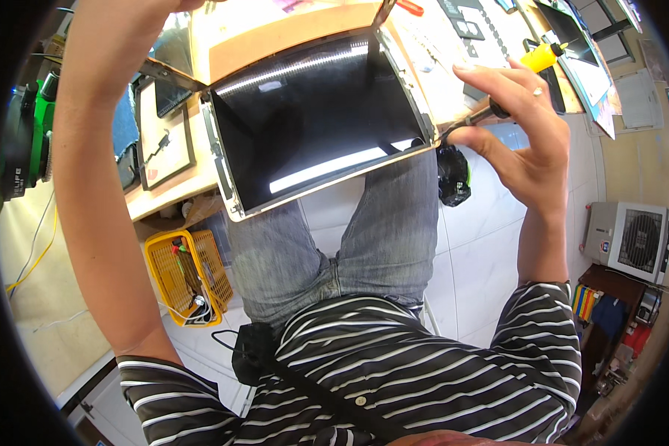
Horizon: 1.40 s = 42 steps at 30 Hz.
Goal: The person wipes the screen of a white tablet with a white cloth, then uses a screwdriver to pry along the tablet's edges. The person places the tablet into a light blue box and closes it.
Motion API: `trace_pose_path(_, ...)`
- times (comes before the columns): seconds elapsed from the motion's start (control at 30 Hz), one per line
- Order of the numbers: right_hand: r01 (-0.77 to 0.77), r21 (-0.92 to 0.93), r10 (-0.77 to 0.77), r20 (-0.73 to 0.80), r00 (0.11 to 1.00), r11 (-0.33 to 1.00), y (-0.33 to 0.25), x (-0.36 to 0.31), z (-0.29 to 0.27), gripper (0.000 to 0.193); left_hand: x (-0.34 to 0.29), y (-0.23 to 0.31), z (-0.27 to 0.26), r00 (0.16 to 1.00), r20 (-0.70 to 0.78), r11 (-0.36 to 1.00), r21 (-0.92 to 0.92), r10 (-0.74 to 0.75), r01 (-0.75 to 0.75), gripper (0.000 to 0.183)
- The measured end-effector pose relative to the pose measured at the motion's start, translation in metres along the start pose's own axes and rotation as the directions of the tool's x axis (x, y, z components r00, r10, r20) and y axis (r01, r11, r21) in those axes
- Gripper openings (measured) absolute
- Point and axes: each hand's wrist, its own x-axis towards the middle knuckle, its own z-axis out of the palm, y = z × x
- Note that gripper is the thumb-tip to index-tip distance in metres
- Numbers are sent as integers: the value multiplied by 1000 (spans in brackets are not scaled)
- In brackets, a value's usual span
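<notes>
A laptop screen panel (320, 119) lies at the table's near edge, above my thighs. Its dark glass reflects light, its thin frame is bare at the sides, and hinge arms stick up from its far corners. My right hand (524, 130) pinches a thin screwdriver-like tool (487, 113) with a dark handle. The tool's tip is by the panel's near right corner. My left arm reaches up past the panel's left side. Of my left hand (193, 4), only a bit shows at the top edge; its fingers are mostly cut off.
Behind my right hand is a yellow bottle (540, 58) with a pointed nozzle. An orange mat (275, 37) lies beyond the panel. Left on the table is a dark-edged frame (189, 141). Below stands a yellow basket (214, 275) with tools. A black bag (453, 175) hangs at the right.
</notes>
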Motion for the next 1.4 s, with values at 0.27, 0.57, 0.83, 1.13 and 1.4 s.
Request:
trace_pose_path(0.27, -77, 83, 79, -13, 997, 994, 2, -5, 8, 61, 10, 13, 10, 993, 74, 964, -242, -94, 109, 18)
trace_pose_path(0.57, -152, 122, 153, 4, 988, 981, 1, -1, 7, 57, 17, 7, 7, 991, 77, 963, -242, -105, 121, 19)
trace_pose_path(0.83, -127, 99, 129, -16, 991, 987, -2, 6, 9, 52, 21, -5, 3, 991, 108, 972, -210, -81, 102, 20)
trace_pose_path(1.13, -193, 195, 203, -31, 979, 962, 6, -3, 15, 58, 13, 31, 14, 989, -12, 937, -322, -147, 135, 14)
trace_pose_path(1.4, -156, 128, 158, -3, 987, 979, 5, -4, 11, 58, 9, 42, 20, 988, -137, 978, -205, -72, 43, 11)
